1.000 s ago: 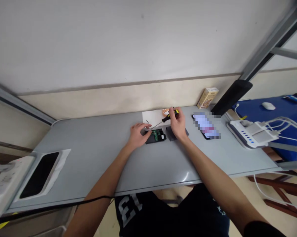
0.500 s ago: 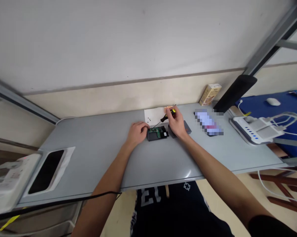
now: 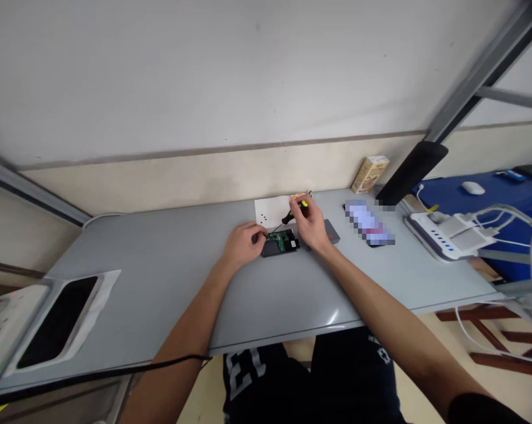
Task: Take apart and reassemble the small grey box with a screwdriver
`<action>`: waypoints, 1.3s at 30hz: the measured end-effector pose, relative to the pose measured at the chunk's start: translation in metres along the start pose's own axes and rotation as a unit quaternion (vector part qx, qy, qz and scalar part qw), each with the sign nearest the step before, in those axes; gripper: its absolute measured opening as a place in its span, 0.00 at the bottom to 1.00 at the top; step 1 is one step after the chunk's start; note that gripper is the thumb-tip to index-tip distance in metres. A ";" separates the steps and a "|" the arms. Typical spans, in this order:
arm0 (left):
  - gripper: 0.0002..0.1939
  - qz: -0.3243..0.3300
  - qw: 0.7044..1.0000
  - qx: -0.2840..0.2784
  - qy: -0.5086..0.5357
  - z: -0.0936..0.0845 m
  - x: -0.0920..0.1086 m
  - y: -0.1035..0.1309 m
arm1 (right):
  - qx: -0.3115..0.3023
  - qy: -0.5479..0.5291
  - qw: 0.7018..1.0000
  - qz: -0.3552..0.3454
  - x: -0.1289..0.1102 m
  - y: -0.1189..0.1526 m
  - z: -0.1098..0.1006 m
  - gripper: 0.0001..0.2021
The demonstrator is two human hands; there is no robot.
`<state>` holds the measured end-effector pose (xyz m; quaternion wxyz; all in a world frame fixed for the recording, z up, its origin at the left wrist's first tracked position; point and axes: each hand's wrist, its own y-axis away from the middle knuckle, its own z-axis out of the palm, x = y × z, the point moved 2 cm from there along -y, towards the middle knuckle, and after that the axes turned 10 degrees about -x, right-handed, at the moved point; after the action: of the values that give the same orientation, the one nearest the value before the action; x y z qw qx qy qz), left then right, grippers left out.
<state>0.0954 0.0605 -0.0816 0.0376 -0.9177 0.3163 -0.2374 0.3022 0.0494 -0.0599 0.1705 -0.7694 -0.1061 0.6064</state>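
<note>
My right hand (image 3: 312,225) is closed round the black and yellow handle of a screwdriver (image 3: 288,218). Its thin shaft slants down to the left, and the tip is at the upper left part of a green circuit board (image 3: 284,240). This board sits in an open dark plastic case (image 3: 272,248) lying on the desk. Fingers of my left hand (image 3: 245,244) are curled against the case's left end, gripping it. Partly behind my right wrist lies a flat grey cover (image 3: 331,230). Several tiny dark screws (image 3: 264,218) rest on a white sheet of paper (image 3: 268,207) just behind the case.
On the grey desk (image 3: 168,259), a lit phone (image 3: 367,224) and a power strip (image 3: 442,238) with plugs lie to the right. A small carton (image 3: 370,174) and a black cylinder (image 3: 411,172) stand behind. A dark-screened device (image 3: 60,321) lies at left. A black cable (image 3: 159,365) crosses the front edge.
The view has shifted slightly. The screwdriver tip stays at the board's upper left, and my left fingers remain at the case's end. My right hand still grips the handle.
</note>
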 end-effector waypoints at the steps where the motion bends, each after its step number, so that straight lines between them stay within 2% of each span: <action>1: 0.11 0.001 1.000 -0.002 0.003 0.000 0.000 0.000 | 0.000 0.001 1.000 -0.001 -0.001 0.001 0.000 0.19; 14: 0.13 -0.008 0.999 -0.001 0.033 0.001 -0.001 0.000 | 0.012 -0.004 1.000 -0.013 -0.001 0.006 0.001 0.19; 39: 0.13 0.000 0.998 -0.029 0.052 0.002 -0.006 0.001 | 0.050 -0.018 0.998 0.029 0.004 0.003 -0.001 0.19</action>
<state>0.0920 0.0635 -0.0862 -0.0051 -0.9050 0.3241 -0.2754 0.3043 0.0485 -0.0645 0.1897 -0.7516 -0.0563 0.6293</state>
